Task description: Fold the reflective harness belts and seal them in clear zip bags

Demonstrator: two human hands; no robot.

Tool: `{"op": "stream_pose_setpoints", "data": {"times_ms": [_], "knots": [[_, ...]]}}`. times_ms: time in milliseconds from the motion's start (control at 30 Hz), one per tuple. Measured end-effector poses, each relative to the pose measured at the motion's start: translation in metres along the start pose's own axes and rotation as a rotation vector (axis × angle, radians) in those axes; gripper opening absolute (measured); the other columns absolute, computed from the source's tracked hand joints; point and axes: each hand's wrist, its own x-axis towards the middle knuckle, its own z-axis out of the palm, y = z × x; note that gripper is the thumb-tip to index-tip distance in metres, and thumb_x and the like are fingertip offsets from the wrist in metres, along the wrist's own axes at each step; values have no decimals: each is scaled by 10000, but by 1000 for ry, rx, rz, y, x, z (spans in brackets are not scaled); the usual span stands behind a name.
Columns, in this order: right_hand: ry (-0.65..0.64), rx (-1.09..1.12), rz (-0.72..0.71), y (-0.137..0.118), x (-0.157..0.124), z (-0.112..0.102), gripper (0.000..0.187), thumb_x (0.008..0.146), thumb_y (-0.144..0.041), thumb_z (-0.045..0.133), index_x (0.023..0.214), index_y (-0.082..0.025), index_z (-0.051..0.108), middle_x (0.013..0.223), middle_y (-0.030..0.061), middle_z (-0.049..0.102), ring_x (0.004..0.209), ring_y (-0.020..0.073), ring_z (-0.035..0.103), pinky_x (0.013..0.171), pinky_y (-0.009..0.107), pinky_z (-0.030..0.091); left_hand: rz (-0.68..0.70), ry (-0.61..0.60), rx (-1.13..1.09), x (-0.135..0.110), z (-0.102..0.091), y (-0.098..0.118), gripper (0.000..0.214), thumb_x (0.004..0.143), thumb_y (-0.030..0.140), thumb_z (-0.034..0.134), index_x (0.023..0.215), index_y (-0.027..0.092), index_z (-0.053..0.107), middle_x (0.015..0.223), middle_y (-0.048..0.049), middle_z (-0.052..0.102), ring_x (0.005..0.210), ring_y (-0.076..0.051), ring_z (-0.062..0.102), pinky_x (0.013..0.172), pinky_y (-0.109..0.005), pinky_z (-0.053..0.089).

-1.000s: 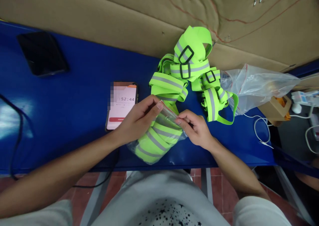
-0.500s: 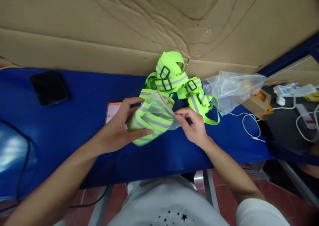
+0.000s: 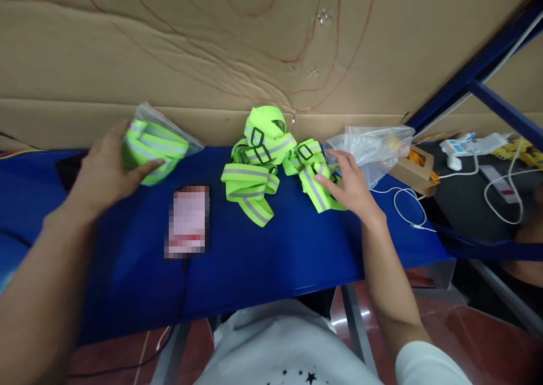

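At the back left, my left hand (image 3: 102,167) is wrapped round a clear zip bag (image 3: 190,141) with folded neon-green and grey reflective straps (image 3: 159,142) inside. My right hand (image 3: 353,190) is open over the right bundle of loose reflective straps (image 3: 314,190), its fingers apart and its thumb by the fabric; I cannot tell whether it touches. Just left of that bundle lies a larger heap of the same straps (image 3: 248,181), with black buckles (image 3: 257,137) on top.
A phone with a lit, blurred screen (image 3: 187,222) lies on the blue table cover (image 3: 263,260). Clear plastic bags (image 3: 369,147), a small cardboard box (image 3: 413,173) and a white cable (image 3: 409,210) are at the right. A cardboard wall (image 3: 190,51) stands behind.
My left hand has carried the bagged straps from the middle to the back left, uncovering the phone. My right hand has let go of the bag's edge and moved over the right strap bundle.
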Motion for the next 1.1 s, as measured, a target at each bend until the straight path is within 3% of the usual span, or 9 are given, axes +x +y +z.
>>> {"op": "stream_pose_setpoints", "data": {"times_ms": [100, 167, 267, 467, 600, 700, 867, 1000, 1100], "knots": [[-131, 10, 10, 5, -4, 1, 732, 902, -662, 720, 1475, -234, 567, 1475, 177, 604, 1379, 400, 564, 1158, 602, 460, -43, 212, 282, -7, 17, 7, 937, 880, 690, 721, 1648, 375, 285, 1757, 93, 235, 1564, -596, 144, 1322, -761, 88], [-133, 25, 7, 3, -5, 3, 581, 941, -585, 711, 1399, -238, 630, 1392, 149, 667, 1313, 383, 614, 1132, 584, 484, 59, 215, 301, -14, 32, 28, 846, 921, 621, 710, 1634, 411, 304, 1746, 114, 238, 1581, -527, 196, 1349, -694, 149], [-149, 78, -18, -3, -5, 7, 474, 980, -516, 679, 1357, -230, 660, 1322, 127, 710, 1240, 352, 664, 1095, 545, 517, 263, 138, 272, -26, 56, 64, 682, 1003, 529, 631, 1611, 349, 379, 1685, 60, 363, 1560, -419, 318, 1343, -604, 241], [-282, 53, -63, -23, -11, 13, 617, 978, -539, 679, 1513, -249, 574, 1425, 143, 659, 1319, 373, 629, 1103, 555, 513, 427, -142, 248, -63, 112, 120, 391, 1062, 315, 541, 1446, 238, 558, 1415, -112, 652, 1311, -308, 634, 1144, -497, 517], [-255, 162, -40, -32, -11, 16, 524, 992, -585, 642, 1375, -229, 675, 1331, 125, 730, 1214, 353, 697, 1036, 499, 533, 593, -286, 314, -82, 142, 141, 455, 1067, 309, 545, 1510, 220, 487, 1499, -173, 590, 1380, -340, 596, 1102, -524, 551], [-206, 362, 18, -35, -8, 21, 456, 1008, -617, 596, 1172, -216, 738, 1135, 69, 786, 1055, 279, 734, 940, 403, 542, 664, -351, 365, -84, 153, 145, 589, 1010, 361, 666, 1542, 225, 450, 1617, -201, 470, 1499, -393, 474, 1169, -589, 491], [-200, 798, 391, -37, -7, 35, 642, 921, -797, 567, 753, -191, 696, 722, 33, 719, 703, 196, 683, 681, 317, 557, 649, -415, 362, -82, 157, 143, 815, 880, 362, 837, 1565, 249, 410, 1687, -217, 362, 1546, -438, 392, 1202, -656, 439], [-261, 1043, 601, -45, -8, 37, 654, 873, -839, 597, 841, -199, 729, 786, 78, 763, 754, 220, 736, 687, 340, 613, 504, -350, 145, -85, 157, 144, 828, 884, 427, 825, 1566, 294, 373, 1708, -205, 280, 1580, -423, 336, 1238, -652, 406], [-206, 1117, 673, -49, -7, 34, 670, 869, -841, 603, 953, -191, 746, 839, 88, 779, 738, 209, 732, 647, 332, 616, 266, -255, -114, -87, 158, 142, 901, 863, 473, 838, 1567, 274, 312, 1656, -211, 330, 1561, -384, 374, 1229, -596, 442]]}}
